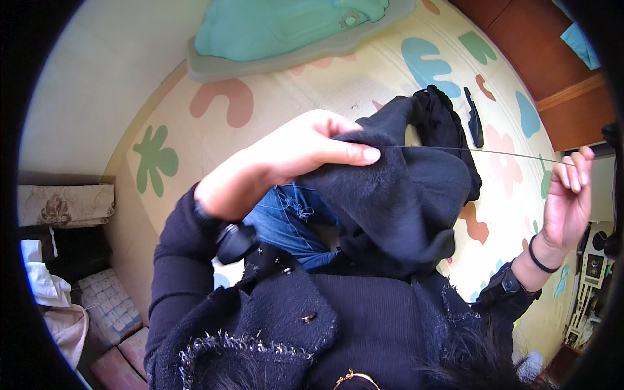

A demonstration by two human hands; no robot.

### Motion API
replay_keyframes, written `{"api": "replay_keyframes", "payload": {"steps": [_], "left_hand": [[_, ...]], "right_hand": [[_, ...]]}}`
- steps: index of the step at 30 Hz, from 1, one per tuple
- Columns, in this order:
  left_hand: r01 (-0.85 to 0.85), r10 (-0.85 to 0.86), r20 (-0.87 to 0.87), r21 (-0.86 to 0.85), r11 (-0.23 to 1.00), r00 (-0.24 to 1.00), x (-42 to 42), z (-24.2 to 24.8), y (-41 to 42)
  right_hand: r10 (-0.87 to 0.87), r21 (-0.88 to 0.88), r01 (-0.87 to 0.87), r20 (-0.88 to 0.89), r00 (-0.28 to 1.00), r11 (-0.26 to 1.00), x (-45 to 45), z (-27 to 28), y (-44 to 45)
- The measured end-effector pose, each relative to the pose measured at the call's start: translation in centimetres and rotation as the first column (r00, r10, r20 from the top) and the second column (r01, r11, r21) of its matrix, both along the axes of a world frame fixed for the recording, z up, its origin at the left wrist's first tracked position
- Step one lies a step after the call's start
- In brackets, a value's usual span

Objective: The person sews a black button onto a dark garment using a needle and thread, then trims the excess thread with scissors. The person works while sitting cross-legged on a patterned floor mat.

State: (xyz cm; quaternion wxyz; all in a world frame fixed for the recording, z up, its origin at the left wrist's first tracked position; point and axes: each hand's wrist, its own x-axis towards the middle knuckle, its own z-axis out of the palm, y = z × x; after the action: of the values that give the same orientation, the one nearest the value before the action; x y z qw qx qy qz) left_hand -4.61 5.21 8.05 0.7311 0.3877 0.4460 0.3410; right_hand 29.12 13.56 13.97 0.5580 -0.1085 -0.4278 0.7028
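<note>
My left hand (pixel 307 146) pinches a fold of a black cloth garment (pixel 370 195) between thumb and fingers, above my lap. From that pinch a dark thread (pixel 492 151) runs taut to the right. At its far end my right hand (pixel 563 204) is raised with fingers curled on the thread. Whether a needle sits in those fingers is too small to tell. The garment drapes over my blue jeans (pixel 292 219), which have frayed threads at a rip. Its bunched far end (pixel 438 112) rests on the patterned floor mat (pixel 292 92).
A slim black tool (pixel 474 119) lies on the mat beyond the garment. At the far side stands a teal plastic object (pixel 273 29) on a pale base. Brown wooden furniture (pixel 541 53) borders the right. Several wrapped packs (pixel 109 302) sit at the left.
</note>
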Motion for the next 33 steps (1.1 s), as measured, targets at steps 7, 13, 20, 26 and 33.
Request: {"api": "replay_keyframes", "payload": {"steps": [7, 13, 20, 26, 33], "left_hand": [[-0.193, 0.238, 0.180, -0.237, 0.952, 0.955, 3.1, 3.6, -4.5], [-0.312, 0.437, 0.404, -0.338, 0.888, 0.804, 5.8, -1.2, -4.3], [-0.335, 0.448, 0.407, -0.320, 0.886, 0.796, 6.6, -2.8, -4.3], [-0.369, 0.474, 0.353, -0.326, 0.870, 0.807, 6.5, -2.6, -4.4], [-0.385, 0.449, 0.325, -0.244, 0.890, 0.832, 6.4, -2.9, -4.1]], "right_hand": [[-0.062, -0.211, 0.040, -0.096, 0.993, 0.977, 1.2, -5.6, 4.2], [-0.232, 0.096, 0.224, 0.071, 0.970, 0.970, 2.0, -3.5, 0.8], [-0.468, 0.572, 0.080, 0.574, 0.672, 0.817, -5.1, -5.0, -7.0], [-0.502, 0.663, -0.176, 0.689, 0.522, 0.727, -9.7, -5.7, -7.9], [-0.509, 0.654, -0.217, 0.720, 0.471, 0.724, -10.7, -5.5, -7.9]]}}
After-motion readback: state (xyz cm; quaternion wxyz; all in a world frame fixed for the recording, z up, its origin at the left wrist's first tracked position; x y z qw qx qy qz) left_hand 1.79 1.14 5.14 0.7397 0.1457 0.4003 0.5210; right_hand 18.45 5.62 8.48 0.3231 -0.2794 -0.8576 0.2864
